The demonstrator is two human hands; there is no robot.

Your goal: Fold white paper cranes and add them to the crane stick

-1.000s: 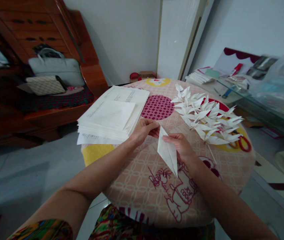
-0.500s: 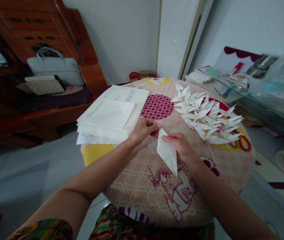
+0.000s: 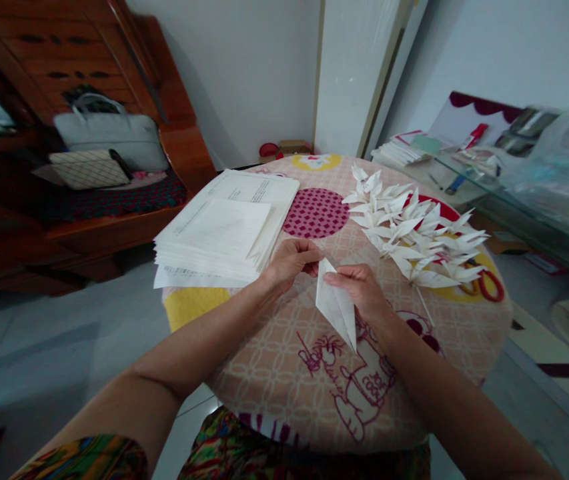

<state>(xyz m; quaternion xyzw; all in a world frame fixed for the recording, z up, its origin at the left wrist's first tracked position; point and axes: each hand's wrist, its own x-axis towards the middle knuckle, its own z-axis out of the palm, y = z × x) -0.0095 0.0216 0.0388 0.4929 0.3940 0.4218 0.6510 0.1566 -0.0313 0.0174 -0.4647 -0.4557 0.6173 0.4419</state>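
Observation:
A folded white paper piece point(image 3: 337, 305), long and pointed at both ends, is held above a round table with a patterned cloth point(image 3: 284, 373). My left hand point(image 3: 291, 261) pinches its upper tip with closed fingers. My right hand point(image 3: 361, 290) grips its right edge, fingers curled over the fold. A stack of white paper sheets point(image 3: 227, 230) lies on the table just left of my left hand. A pile of several folded white paper cranes point(image 3: 417, 233) lies on the table to the right of my hands.
A wooden bench point(image 3: 114, 220) with a grey bag point(image 3: 114, 140) and a quilted bag point(image 3: 89, 170) stands to the left. A glass table point(image 3: 524, 200) with books and clutter is at the right. Grey floor tiles lie below.
My left fingers have shifted slightly at the paper's upper tip. The folded paper stays in nearly the same place between both hands.

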